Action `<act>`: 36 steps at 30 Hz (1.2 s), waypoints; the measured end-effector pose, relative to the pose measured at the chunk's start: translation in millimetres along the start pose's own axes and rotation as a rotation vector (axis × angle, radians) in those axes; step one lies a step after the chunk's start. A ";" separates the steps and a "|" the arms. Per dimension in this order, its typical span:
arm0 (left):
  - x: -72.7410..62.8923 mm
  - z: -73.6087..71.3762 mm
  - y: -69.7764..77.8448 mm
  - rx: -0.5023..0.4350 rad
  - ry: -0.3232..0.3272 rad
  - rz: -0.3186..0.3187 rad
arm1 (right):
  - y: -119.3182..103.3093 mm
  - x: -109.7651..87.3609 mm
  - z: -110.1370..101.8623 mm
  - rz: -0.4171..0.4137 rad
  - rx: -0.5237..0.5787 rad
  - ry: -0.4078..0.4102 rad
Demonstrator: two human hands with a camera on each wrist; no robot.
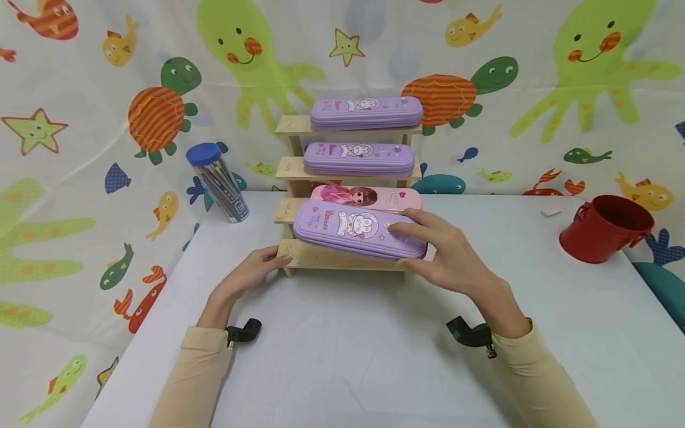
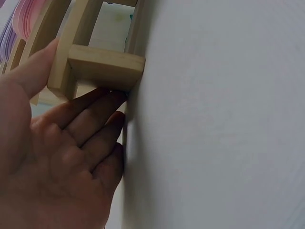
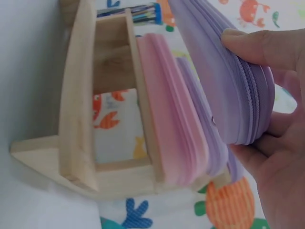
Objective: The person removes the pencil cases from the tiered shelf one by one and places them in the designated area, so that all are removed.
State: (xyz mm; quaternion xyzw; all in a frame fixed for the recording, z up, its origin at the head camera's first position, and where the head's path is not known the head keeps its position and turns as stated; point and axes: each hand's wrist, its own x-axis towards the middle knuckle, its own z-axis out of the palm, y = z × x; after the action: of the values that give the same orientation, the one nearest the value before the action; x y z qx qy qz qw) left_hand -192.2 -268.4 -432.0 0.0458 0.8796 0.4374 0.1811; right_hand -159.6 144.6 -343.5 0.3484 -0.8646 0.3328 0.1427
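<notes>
Lilac pencil case (image 1: 342, 229) held askew above the lowest, nearest shelf (image 1: 342, 258)
Pinched only at its right end by the right hand (image 1: 449, 246), it could swing into the pink pencil case (image 1: 395, 198) behind; the wooden rack (image 1: 289, 210), gripped at near left by the left hand (image 1: 250, 274), might be jolted.

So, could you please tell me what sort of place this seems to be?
Possibly a child's desk: pencil cases sit on a wooden rack, a tub of pens or pencils stands nearby, and cartoon sea animals cover the backdrop.
</notes>
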 end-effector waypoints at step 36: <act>-2.3 -1.1 3.5 -0.013 -0.012 0.006 | 36.9 -17.7 -67.1 0.204 -0.233 0.467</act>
State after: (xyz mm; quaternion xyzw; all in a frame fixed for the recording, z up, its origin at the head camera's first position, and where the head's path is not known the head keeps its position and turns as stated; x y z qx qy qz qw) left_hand -190.7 -267.6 -428.1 0.0498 0.8755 0.4435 0.1854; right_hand -171.6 218.7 -320.0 0.1546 -0.8713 0.3150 0.3430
